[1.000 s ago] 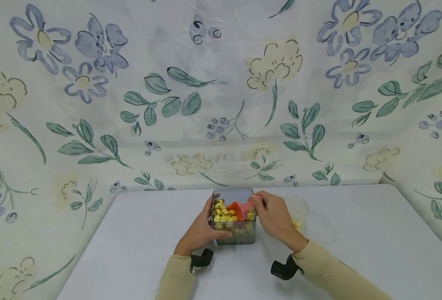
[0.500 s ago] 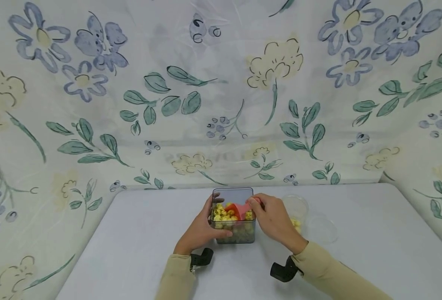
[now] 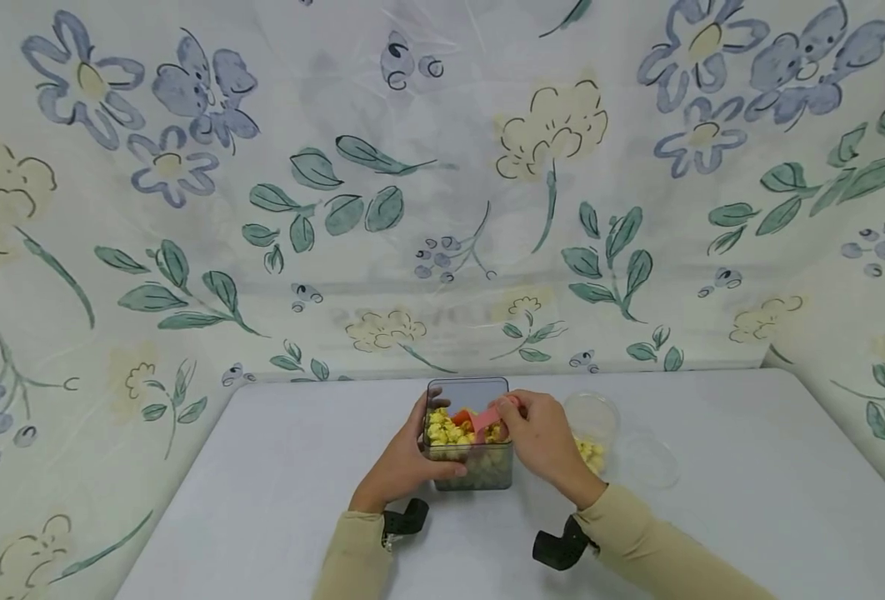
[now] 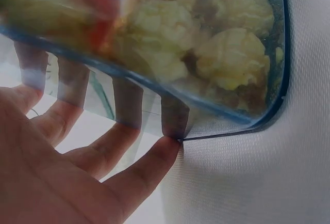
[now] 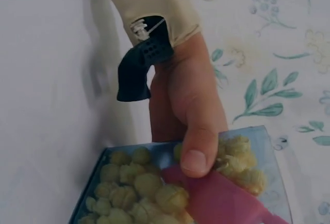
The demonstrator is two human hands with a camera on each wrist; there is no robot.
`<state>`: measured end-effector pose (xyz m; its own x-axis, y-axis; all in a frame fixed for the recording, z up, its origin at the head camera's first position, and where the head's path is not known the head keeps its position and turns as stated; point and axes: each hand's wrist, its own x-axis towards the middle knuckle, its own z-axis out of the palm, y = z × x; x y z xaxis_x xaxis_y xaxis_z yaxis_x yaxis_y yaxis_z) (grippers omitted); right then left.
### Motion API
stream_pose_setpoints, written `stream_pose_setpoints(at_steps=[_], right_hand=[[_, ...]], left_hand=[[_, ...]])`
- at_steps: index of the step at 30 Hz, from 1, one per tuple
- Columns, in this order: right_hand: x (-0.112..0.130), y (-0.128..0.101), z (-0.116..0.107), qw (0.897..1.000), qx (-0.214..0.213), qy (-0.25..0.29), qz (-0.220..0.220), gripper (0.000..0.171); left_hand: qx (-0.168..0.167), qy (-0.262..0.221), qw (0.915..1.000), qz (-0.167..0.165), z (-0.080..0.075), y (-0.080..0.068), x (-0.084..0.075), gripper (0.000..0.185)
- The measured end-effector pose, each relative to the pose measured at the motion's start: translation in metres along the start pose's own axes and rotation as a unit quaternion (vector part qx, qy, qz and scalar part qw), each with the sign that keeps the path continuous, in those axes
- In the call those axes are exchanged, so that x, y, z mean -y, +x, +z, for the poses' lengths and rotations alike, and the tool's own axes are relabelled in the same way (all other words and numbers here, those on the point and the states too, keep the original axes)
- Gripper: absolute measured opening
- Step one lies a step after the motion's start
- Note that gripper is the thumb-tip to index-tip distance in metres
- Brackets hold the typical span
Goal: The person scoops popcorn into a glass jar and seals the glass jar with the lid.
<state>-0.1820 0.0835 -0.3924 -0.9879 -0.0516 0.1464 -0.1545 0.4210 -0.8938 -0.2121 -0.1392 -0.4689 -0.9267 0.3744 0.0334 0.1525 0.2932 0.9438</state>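
A clear, smoky rectangular container [image 3: 472, 467] of yellow popcorn [image 3: 448, 432] stands upright on the table. My left hand [image 3: 399, 467] grips its left side, with the thumb across the front wall. In the left wrist view, the fingers [image 4: 149, 170] touch the wall, and popcorn shows through it. My right hand [image 3: 551, 442] pinches the handle of a pink-red scoop [image 3: 485, 419] over the container's right rim. The scoop's bowl is among the popcorn and partly hidden. In the right wrist view, the left thumb presses the wall in front of the scoop [image 5: 221, 198].
To the right, partly behind the right hand, is a clear round tub [image 3: 596, 417] with some popcorn in it. A clear round lid [image 3: 652, 461] lies beside it on the white table [image 3: 300, 467]. A flower-printed sheet [image 3: 442, 208] rises behind.
The scoop has tipped and sunk among the popcorn, so less of its red inside shows. My right wrist has shifted slightly left and down. The left hand keeps its grip on the container.
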Motion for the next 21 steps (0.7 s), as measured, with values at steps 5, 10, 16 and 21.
stream_pose_setpoints(at_steps=[5,10,16,21], right_hand=[[0.0021,0.002,0.0006,1.0,-0.004,0.02,0.02,0.025],[0.0026,0.0,0.0069,0.999,-0.002,0.039,0.028,0.026],[0.0019,-0.0023,0.0071,0.997,-0.02,0.062,0.041,0.025],[-0.0016,-0.0022,0.0029,0.994,-0.033,0.074,0.069,0.026]], left_hand=[[-0.002,0.004,1.0,0.002,-0.0005,0.0002,-0.001,0.12],[0.001,-0.002,1.0,0.001,-0.0005,0.0008,-0.0002,0.118],[0.001,0.0,1.0,-0.002,-0.0004,0.0007,0.0005,0.12],[0.005,-0.007,1.0,-0.004,-0.0006,-0.0002,-0.0001,0.12]])
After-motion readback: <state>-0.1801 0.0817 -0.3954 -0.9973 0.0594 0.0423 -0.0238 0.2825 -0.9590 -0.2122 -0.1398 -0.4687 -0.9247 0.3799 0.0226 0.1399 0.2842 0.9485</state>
